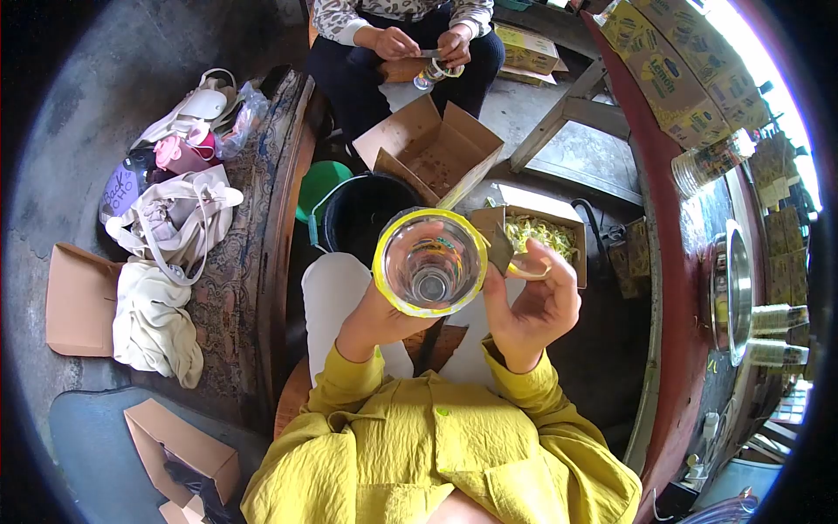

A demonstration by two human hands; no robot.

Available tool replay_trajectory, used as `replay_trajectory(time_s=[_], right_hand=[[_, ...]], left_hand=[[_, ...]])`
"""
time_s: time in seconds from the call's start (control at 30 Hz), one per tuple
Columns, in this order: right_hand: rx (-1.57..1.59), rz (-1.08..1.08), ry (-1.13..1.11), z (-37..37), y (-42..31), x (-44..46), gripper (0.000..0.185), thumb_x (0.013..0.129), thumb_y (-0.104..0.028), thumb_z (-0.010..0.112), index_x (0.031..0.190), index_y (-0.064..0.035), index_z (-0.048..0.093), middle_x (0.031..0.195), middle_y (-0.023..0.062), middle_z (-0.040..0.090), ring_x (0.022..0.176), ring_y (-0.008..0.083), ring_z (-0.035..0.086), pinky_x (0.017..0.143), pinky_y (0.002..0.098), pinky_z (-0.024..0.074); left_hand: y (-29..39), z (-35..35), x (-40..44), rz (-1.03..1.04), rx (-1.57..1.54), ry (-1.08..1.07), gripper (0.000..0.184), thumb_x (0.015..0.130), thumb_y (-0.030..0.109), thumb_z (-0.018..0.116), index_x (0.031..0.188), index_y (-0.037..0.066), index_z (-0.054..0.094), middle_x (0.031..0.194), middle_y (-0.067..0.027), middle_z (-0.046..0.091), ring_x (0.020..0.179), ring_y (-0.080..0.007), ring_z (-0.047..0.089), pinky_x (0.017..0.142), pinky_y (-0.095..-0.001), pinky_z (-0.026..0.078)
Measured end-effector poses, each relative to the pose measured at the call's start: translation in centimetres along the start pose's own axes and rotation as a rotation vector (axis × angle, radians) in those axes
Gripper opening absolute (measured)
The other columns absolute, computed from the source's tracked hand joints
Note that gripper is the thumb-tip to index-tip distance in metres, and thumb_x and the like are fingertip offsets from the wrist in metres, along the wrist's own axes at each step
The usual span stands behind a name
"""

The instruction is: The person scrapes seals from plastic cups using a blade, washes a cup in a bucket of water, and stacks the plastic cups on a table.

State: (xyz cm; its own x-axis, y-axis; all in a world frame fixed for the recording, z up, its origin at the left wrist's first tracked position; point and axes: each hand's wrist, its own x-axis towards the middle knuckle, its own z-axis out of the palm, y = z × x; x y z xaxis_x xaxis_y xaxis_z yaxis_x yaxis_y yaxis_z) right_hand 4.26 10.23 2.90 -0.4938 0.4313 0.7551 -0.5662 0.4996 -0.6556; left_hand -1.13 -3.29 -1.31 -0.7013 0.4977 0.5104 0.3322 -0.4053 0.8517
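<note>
My left hand [377, 321] is wrapped around a clear plastic cup [417, 253]. The cup's open mouth faces up at me, and a yellow band runs around its rim; coloured print shows through the wall. At the cup's right edge, my right hand [537, 306] pinches a flat, greyish blade-like piece [500, 248] between thumb and fingers. A pale yellow strip [529, 267] curls by those fingers. Whether the strip is still joined to the rim I cannot tell.
Ahead sit a dark bucket [362, 212], a green basin [323, 188] and an open cardboard box [432, 147]. A box of yellow shreds [543, 231] stands right. Opposite, a person's hands [423, 48] hold a cup. Bags [179, 210] lie left; a metal basin [731, 293] is right.
</note>
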Motion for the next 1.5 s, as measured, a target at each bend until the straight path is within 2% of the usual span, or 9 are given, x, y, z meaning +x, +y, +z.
replay_trajectory(time_s=[0.23, 0.63, 0.97, 1.07, 1.23, 1.43, 1.5], right_hand=[[-0.150, -0.089, 0.003, 0.2, -0.6, -0.5, 0.035, 0.059, 0.007, 0.070, 0.090, 0.0018, 0.055, 0.067, 0.0102, 0.061, 0.055, 0.0152, 0.059, 0.051, 0.0220, 0.0459], [-0.231, -0.156, 0.015, 0.5, -0.6, -0.4, 0.031, 0.059, 0.007, 0.069, 0.086, 0.0002, 0.056, 0.070, 0.0098, 0.062, 0.056, 0.0168, 0.059, 0.051, 0.0226, 0.0461], [-0.182, -0.082, -0.014, 0.2, 0.0, 0.0, 0.033, 0.058, 0.008, 0.067, 0.089, 0.0028, 0.057, 0.074, 0.0108, 0.063, 0.058, 0.0147, 0.059, 0.056, 0.0224, 0.0468], [-0.145, -0.047, -0.015, 0.0, 0.1, 0.0, 0.035, 0.058, 0.008, 0.067, 0.091, 0.0036, 0.057, 0.074, 0.0095, 0.062, 0.061, 0.0130, 0.060, 0.058, 0.0223, 0.0474], [-0.048, 0.112, 0.037, 0.1, -0.1, -0.4, 0.037, 0.059, 0.008, 0.068, 0.094, 0.0040, 0.058, 0.075, 0.0070, 0.062, 0.067, 0.0106, 0.060, 0.062, 0.0219, 0.0480], [-0.005, 0.119, 0.066, 0.4, -0.4, -0.5, 0.036, 0.060, 0.009, 0.069, 0.093, 0.0052, 0.056, 0.078, 0.0088, 0.061, 0.068, 0.0108, 0.060, 0.061, 0.0213, 0.0486], [-0.020, 0.121, 0.016, 0.2, -0.2, -0.8, 0.041, 0.060, 0.009, 0.070, 0.097, 0.0039, 0.053, 0.086, 0.0088, 0.059, 0.071, 0.0090, 0.057, 0.066, 0.0199, 0.0450]], left_hand=[[0.3, 0.2, 0.0, -0.037, -0.009, 0.042, 0.076, 0.063, 0.004, 0.072, 0.126, 0.003, 0.028, 0.117, -0.0108, 0.042, 0.103, -0.0192, 0.047, 0.087, -0.0316, 0.039], [-0.3, 0.3, -0.2, -0.059, 0.000, 0.031, 0.075, 0.063, 0.009, 0.074, 0.125, 0.004, 0.031, 0.116, -0.0095, 0.043, 0.102, -0.0173, 0.048, 0.087, -0.0302, 0.040], [0.5, -0.1, -0.3, -0.183, 0.024, -0.017, 0.070, 0.064, 0.015, 0.075, 0.122, 0.004, 0.036, 0.116, -0.0086, 0.044, 0.101, -0.0166, 0.048, 0.086, -0.0288, 0.040], [0.4, -0.1, 0.1, -0.112, 0.090, -0.072, 0.070, 0.064, 0.013, 0.075, 0.121, 0.003, 0.036, 0.116, -0.0084, 0.044, 0.101, -0.0167, 0.048, 0.086, -0.0286, 0.040], [-0.1, 0.7, -0.3, -0.124, -0.071, -0.018, 0.069, 0.065, 0.008, 0.072, 0.123, 0.003, 0.034, 0.119, -0.0091, 0.040, 0.103, -0.0174, 0.047, 0.087, -0.0301, 0.040], [-0.8, 0.4, -0.3, -0.070, -0.135, 0.045, 0.069, 0.068, 0.006, 0.069, 0.125, 0.002, 0.030, 0.121, -0.0098, 0.035, 0.106, -0.0182, 0.044, 0.088, -0.0322, 0.039], [-0.8, 0.4, -0.3, -0.078, -0.134, 0.058, 0.069, 0.069, 0.007, 0.068, 0.125, 0.001, 0.029, 0.122, -0.0098, 0.034, 0.106, -0.0182, 0.043, 0.088, -0.0326, 0.038]])
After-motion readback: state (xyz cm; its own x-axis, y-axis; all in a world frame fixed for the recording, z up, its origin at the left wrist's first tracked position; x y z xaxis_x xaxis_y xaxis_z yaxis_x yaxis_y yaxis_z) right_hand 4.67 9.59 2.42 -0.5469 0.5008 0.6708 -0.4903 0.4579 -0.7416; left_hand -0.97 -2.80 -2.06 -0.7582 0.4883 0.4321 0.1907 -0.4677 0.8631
